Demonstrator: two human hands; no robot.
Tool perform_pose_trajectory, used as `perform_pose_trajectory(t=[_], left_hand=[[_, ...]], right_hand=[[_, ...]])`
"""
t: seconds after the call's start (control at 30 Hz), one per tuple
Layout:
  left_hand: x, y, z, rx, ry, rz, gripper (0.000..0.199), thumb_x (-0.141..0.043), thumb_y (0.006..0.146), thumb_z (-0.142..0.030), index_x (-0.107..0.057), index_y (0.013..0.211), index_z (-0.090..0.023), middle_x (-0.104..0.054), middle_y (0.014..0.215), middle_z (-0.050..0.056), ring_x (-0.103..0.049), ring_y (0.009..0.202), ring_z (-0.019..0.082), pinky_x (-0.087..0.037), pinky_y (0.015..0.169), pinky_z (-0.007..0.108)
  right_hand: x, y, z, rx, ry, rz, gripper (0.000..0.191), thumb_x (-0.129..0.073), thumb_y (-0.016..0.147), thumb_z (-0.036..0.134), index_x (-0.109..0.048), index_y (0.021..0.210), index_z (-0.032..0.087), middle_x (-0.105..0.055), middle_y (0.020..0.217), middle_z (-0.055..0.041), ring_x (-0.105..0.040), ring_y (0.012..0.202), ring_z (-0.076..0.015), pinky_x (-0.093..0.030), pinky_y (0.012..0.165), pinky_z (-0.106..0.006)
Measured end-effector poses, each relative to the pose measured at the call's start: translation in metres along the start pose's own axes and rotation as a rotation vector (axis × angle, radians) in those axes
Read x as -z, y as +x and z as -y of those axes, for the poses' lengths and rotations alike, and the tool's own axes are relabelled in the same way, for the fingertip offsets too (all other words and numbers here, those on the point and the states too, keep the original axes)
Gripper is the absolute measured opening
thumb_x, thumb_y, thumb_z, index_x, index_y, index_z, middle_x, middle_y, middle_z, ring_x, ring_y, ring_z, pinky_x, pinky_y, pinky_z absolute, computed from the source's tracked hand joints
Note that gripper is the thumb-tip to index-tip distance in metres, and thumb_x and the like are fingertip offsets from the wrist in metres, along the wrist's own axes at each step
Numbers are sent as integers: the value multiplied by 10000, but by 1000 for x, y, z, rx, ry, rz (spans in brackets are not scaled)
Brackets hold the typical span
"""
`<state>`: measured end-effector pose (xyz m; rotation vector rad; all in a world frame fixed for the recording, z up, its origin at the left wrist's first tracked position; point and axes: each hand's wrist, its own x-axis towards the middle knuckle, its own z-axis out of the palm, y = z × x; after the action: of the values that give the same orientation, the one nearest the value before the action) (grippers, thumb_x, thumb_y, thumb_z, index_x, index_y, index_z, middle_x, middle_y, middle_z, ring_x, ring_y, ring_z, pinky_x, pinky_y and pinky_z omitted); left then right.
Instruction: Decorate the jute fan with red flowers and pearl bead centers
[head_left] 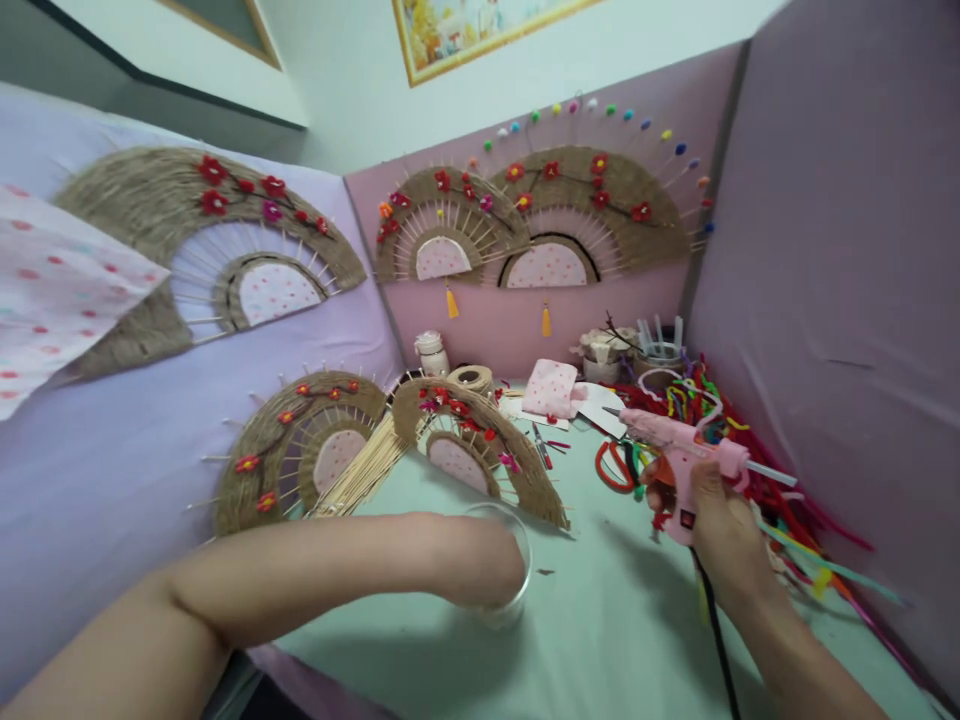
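Observation:
My right hand (pixel 716 520) is wrapped round a pink hot glue gun (pixel 679 445). A clear glue stick (pixel 772 472) pokes out of its back, and a black cord (pixel 718 635) hangs below. The nozzle points left, above the table. My left hand (pixel 487 565) reaches down into a clear cup (pixel 525 570) at the front of the table; its fingers are hidden. Behind the cup lies a twine-wrapped fan (pixel 536 460) with red flowers. A second such fan (pixel 232 490) leans to the left, with a bundle of thin sticks (pixel 367 465) between the two.
Red-handled scissors (pixel 613 468) lie left of the glue gun. Colourful pipe cleaners (pixel 795 490) heap along the right wall. At the back are a twine roll (pixel 471 378), a white jar (pixel 430 353), dotted cloth (pixel 550 388) and a container of glue sticks (pixel 660 350). Finished-looking fans (pixel 645 230) hang on the panels.

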<state>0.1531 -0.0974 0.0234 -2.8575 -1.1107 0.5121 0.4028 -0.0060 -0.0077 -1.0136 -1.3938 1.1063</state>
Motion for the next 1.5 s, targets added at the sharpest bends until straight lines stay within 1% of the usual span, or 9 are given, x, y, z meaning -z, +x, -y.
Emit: perform_pose_trajectory(t=[0.13, 0.3, 0.53, 0.7, 0.8, 0.9, 1.0, 1.07, 1.5], left_hand=[[-19, 24, 6, -206, -79, 246, 373, -745, 534, -99, -464, 325, -225, -587, 441, -19, -452, 402, 142, -336, 410, 280], [-22, 27, 7, -243, -112, 296, 354, -736, 510, -66, -483, 318, -224, -620, 481, -4, -499, 425, 158, -347, 399, 286], [27, 10, 5, -109, -141, 339, 208, -665, 639, -63, -586, 481, -172, -628, 516, 28, -394, 389, 122, -323, 402, 288], [75, -32, 11, 53, -536, 42, 173, -567, 701, -17, -640, 725, -173, -650, 696, 5, -506, 573, 110, -381, 516, 224], [78, -65, 18, 160, -938, -185, 152, -568, 768, -63, -663, 828, -167, -645, 771, 25, -575, 682, 115, -455, 636, 218], [50, -88, 27, 249, -1383, -528, 18, -673, 770, -160, -668, 787, -157, -628, 749, 31, -557, 645, 102, -449, 585, 206], [7, -93, 35, 258, -1772, -954, 143, -781, 695, -222, -654, 716, -160, -597, 653, 0, -525, 564, 76, -424, 528, 182], [-18, -87, 39, 324, -1957, -1107, 204, -828, 637, -216, -643, 695, -154, -605, 649, -3, -534, 550, 66, -432, 523, 169], [-67, -43, 46, 560, -2270, -1283, 339, -902, 498, -188, -631, 694, -128, -632, 651, 2, -562, 541, 49, -473, 524, 134]], right_hand=[[0, 0, 2, 20, -3, 33, 621, -380, 850, 748, -625, 854, 178, -639, 693, -78, -538, 520, -186, -400, 462, -304], [-2, -2, 1, 15, 10, -8, 589, -360, 868, 732, -615, 784, 208, -645, 694, -69, -518, 522, -185, -385, 480, -307], [-1, 1, -2, 16, 0, -13, 661, -357, 791, 819, -602, 748, 206, -608, 610, -57, -501, 472, -184, -367, 430, -296], [-2, 1, -3, 10, -3, 5, 680, -357, 793, 821, -607, 792, 188, -613, 653, -66, -538, 536, -192, -396, 475, -296], [-1, -1, -7, 19, 1, 55, 654, -324, 840, 780, -612, 820, 194, -620, 682, -66, -546, 560, -196, -389, 491, -296], [0, -6, -8, 10, -28, 104, 668, -297, 842, 785, -620, 844, 200, -615, 687, -66, -535, 559, -195, -357, 467, -283], [-2, -12, -4, -8, -36, 116, 669, -282, 846, 785, -623, 845, 210, -609, 701, -64, -523, 577, -188, -331, 454, -264], [-3, -14, -3, -16, -47, 121, 659, -295, 845, 780, -634, 848, 215, -607, 697, -64, -506, 559, -181, -327, 441, -260], [6, -21, -43, -6, -93, 292, 637, -278, 869, 750, -636, 966, 233, -607, 773, -67, -466, 489, -152, -363, 413, -265]])
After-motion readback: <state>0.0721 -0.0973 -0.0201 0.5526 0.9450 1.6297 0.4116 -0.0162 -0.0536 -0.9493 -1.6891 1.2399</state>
